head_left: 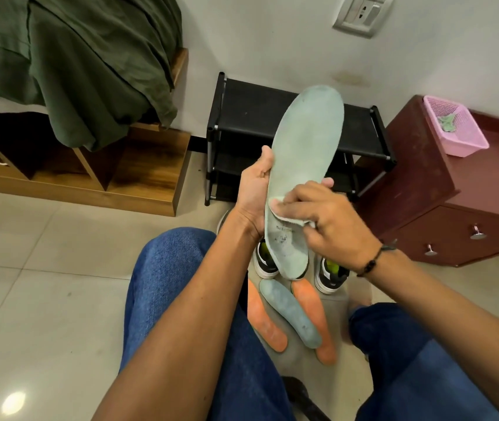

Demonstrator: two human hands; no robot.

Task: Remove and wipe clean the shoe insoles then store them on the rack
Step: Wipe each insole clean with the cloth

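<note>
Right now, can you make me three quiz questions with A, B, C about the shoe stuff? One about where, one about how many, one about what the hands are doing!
1. Where is the pink basket?
A. On the dark red cabinet
B. On the black rack
C. On the floor

2. How many orange insoles lie on the floor?
A. One
B. Two
C. Four

3. What is the right hand doing?
A. Hanging idle
B. Opening a drawer
C. Pressing a cloth on the pale green insole

Answers: 1 A, it sits on the cabinet top. 2 B, one orange insole lies left and another right of a blue-grey one. 3 C, while the left hand grips the insole.
</note>
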